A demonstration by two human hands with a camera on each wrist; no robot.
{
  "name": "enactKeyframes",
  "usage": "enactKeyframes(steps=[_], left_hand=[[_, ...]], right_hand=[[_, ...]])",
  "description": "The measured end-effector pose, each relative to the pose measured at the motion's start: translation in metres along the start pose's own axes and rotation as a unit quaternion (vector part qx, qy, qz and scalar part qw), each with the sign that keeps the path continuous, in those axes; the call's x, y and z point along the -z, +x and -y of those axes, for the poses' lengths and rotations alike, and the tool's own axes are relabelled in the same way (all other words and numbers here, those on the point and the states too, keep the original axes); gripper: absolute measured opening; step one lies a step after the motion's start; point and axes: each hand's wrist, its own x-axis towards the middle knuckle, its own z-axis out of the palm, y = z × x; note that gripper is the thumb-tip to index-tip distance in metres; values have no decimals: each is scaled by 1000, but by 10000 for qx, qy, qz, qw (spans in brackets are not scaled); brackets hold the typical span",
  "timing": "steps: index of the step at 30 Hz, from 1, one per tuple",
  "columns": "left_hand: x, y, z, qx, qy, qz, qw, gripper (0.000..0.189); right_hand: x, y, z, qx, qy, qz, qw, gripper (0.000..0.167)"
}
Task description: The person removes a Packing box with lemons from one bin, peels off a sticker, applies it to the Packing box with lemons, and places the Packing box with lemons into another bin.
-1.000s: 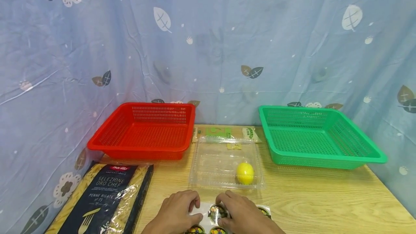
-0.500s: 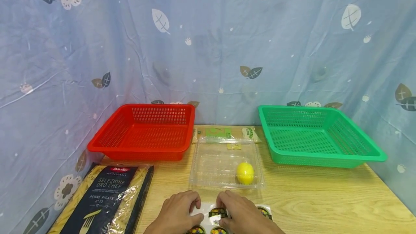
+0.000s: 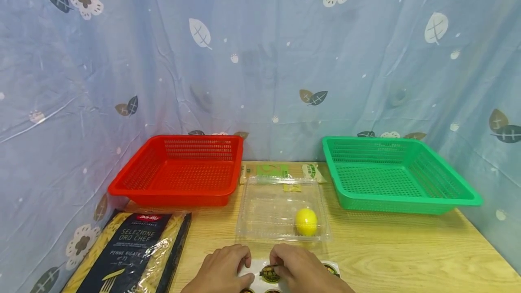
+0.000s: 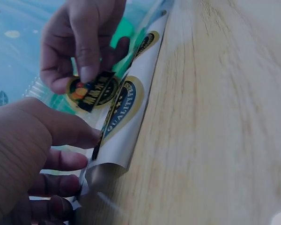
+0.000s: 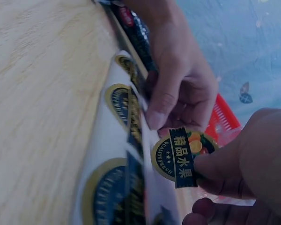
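Observation:
My right hand [image 3: 305,270] pinches a round black-and-gold fruit sticker [image 5: 171,157] between thumb and fingers. In the right wrist view the sticker stands up away from the white sticker sheet [image 5: 96,154], its printed banner facing the camera. My left hand [image 3: 221,270] grips the sheet's edge; in the left wrist view its thumb lies on the sheet [image 4: 126,140] and its other fingers are beneath. The sheet is bent, with more round stickers on it. Beyond the hands, a clear plastic clamshell box [image 3: 264,211] sits near a yellow lemon-like fruit [image 3: 306,222], seen through or in the plastic.
A red basket [image 3: 175,191] stands back left and a green basket [image 3: 407,201] back right. A bag of penne pasta [image 3: 134,250] lies at the left. Printed plastic packets [image 3: 272,169] lie behind the box. A blue curtain [image 3: 260,58] hangs behind the wooden table [image 3: 386,252].
The sticker at my right fingertips has changed angle and its banner now faces the head camera more plainly. Both hands stay nearly in place. The head view has tilted slightly up.

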Motion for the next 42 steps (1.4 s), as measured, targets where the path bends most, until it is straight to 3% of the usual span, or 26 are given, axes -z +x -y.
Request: enactKeyframes(steps=[3, 5, 8, 11, 15, 19, 22, 30, 38, 42], left_hand=[[3, -1, -1, -74, 46, 169, 9998, 21], [7, -2, -2, -121, 119, 264, 9995, 19], [13, -3, -7, -142, 193, 432, 9988, 17], [21, -4, -16, -275, 161, 404, 9987, 17], [32, -3, -33, -795, -27, 22, 9968, 14], [39, 2, -51, -1526, -80, -536, 9868, 12], [43, 7, -61, -1804, -129, -815, 9801, 19], [58, 16, -73, -1752, -189, -1314, 9755, 17], [64, 29, -75, -1389, -463, -1637, 9756, 16], [66, 38, -73, -1176, -577, -1769, 9755, 16]], right_hand=[[3, 1, 0, 633, -13, -346, 9974, 21], [7, 1, 3, 831, 26, -477, 9954, 21], [14, 2, 7, 822, 99, -538, 9951, 20], [21, 2, 12, 601, 262, -469, 9967, 12], [32, 1, 17, 404, 621, -443, 9963, 4], [42, 1, 22, 449, 792, -600, 9940, 8], [52, 1, 26, 453, 814, -789, 9925, 10], [70, 5, 36, 390, 794, -1482, 9850, 6], [78, 19, 38, -136, 558, -2202, 9738, 14], [76, 27, 31, -330, 465, -2365, 9700, 15]])
